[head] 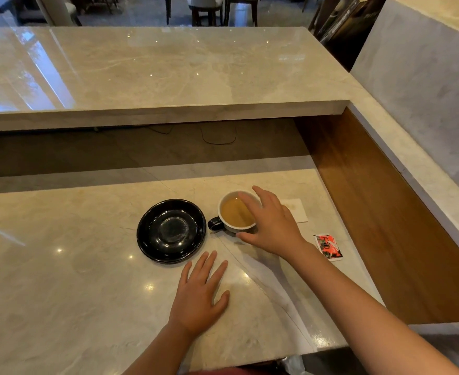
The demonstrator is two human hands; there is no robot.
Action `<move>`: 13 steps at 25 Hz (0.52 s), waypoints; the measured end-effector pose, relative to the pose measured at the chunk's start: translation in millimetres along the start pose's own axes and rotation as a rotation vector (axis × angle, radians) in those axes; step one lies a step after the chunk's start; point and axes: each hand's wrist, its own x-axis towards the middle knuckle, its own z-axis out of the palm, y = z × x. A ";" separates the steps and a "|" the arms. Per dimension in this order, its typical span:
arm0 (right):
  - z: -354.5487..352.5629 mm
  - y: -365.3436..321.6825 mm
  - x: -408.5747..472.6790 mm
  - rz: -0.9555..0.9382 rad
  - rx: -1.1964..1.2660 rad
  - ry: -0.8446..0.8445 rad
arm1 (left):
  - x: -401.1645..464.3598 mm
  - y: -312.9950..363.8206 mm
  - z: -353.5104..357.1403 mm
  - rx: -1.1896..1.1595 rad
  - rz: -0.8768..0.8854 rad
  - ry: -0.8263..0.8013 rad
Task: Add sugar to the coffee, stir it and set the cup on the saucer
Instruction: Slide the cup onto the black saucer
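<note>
A black cup (224,224) with a white inside holds light brown coffee and stands on the marble counter, its handle pointing left. My right hand (270,221) is spread around the cup's right side, thumb at the front wall and fingers over the far rim. Just left of the cup sits an empty black saucer (152,240). My left hand (198,290) lies flat and open on the counter in front of the saucer. A red and white sugar packet (328,246) lies to the right of my right wrist.
A white napkin (297,211) lies behind my right hand. A wooden side panel (371,212) borders the marble counter (60,266) on the right. A raised marble shelf (141,77) runs across the back, with a dark cable under it.
</note>
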 end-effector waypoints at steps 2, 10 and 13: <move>1.3 -3.7 17.3 -0.006 -0.033 -0.128 | 0.5 -0.2 1.2 0.008 0.000 -0.005; 5.9 -0.9 61.9 -0.042 -0.141 -0.389 | -0.1 -2.4 4.2 -0.005 0.015 0.004; 7.8 -0.6 66.1 -0.080 -0.163 -0.340 | -0.4 -2.3 3.6 -0.013 0.016 0.005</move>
